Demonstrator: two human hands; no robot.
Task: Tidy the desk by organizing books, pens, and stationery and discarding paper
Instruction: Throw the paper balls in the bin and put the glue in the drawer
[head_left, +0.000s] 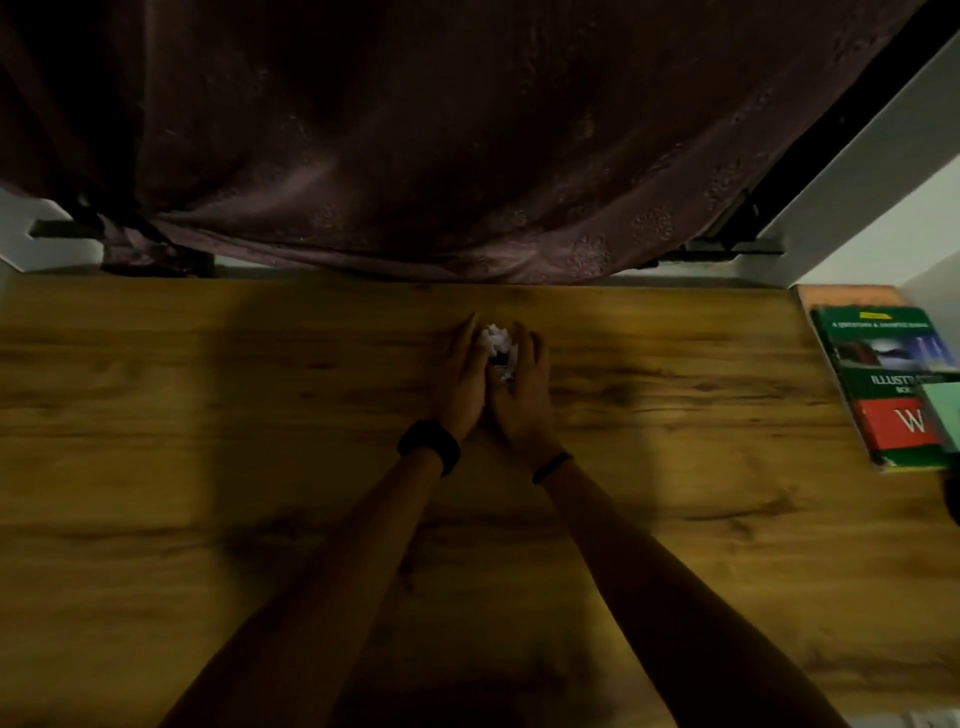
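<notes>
We see a small white crumpled paper ball (497, 343) on the wooden desk (208, 467), at its middle and toward the far edge. It sits pressed between our left hand (462, 374), whose fingers lie straight, and our right hand (522, 389), whose fingers curl round it. Well apart, at the desk's right edge, a green-and-red book (883, 384) lies flat, face up, on an orange book (847, 295).

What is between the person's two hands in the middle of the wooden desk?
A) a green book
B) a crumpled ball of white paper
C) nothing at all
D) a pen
B: the crumpled ball of white paper sits cupped between the left hand and the right hand, while the green and red book lies apart at the desk's right edge.
</notes>
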